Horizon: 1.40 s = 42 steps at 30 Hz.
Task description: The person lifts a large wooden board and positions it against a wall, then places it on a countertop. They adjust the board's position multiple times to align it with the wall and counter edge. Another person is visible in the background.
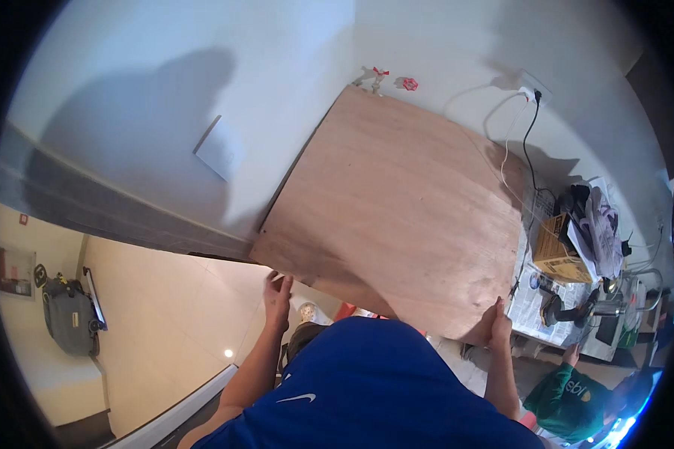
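A large, square plywood board (397, 209) lies in front of me against the corner of two white walls. My left hand (278, 303) is at its near left corner, with curled fingertips meeting the edge. At the near right corner, my right hand (500, 327) grips the board's side, thumb on top; its other fingers are mostly hidden. What lies beneath the board cannot be seen.
Two red valve handles (410, 84) project from the wall behind the board. Cables hang from a wall socket (534, 87). To the right are a cardboard box (558, 251), newspaper and a power tool (569, 310). A person in green (569, 404) stands nearby.
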Available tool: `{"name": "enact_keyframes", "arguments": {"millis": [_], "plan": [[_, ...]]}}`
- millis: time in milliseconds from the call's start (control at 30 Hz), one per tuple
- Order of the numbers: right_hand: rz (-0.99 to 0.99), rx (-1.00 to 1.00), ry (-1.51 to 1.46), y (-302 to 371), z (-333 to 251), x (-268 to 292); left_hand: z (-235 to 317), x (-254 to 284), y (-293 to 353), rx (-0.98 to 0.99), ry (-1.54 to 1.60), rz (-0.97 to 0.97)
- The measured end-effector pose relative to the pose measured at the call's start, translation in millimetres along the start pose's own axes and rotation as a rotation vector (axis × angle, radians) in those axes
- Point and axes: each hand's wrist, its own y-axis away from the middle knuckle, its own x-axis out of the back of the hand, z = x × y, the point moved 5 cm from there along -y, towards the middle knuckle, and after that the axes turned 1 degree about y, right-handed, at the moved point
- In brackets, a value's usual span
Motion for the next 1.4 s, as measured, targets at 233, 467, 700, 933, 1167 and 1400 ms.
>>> {"name": "enact_keyframes", "arguments": {"millis": [233, 467, 700, 933, 1167, 1400], "plan": [[0.026, 0.176, -0.237, 35, 1, -37, -2, -48, -19, 0.115, 0.552, -0.261], [0.014, 0.222, -0.224, 20, 16, -38, -5, -49, -23, 0.115, 0.588, -0.285], [-0.066, -0.029, -0.252, 32, 6, -40, -2, -48, -18, 0.128, 0.643, -0.241], [-0.040, -0.029, 0.166, 17, 39, -25, -11, -69, -29, 0.146, 0.751, -0.142], [0.170, 0.929, 0.628, 101, -71, -13, -27, -67, -35, 0.207, 0.645, -0.127], [0.290, 1.296, 0.047, 39, -223, -36, -11, -58, -32, 0.252, 0.497, -0.083]]}}
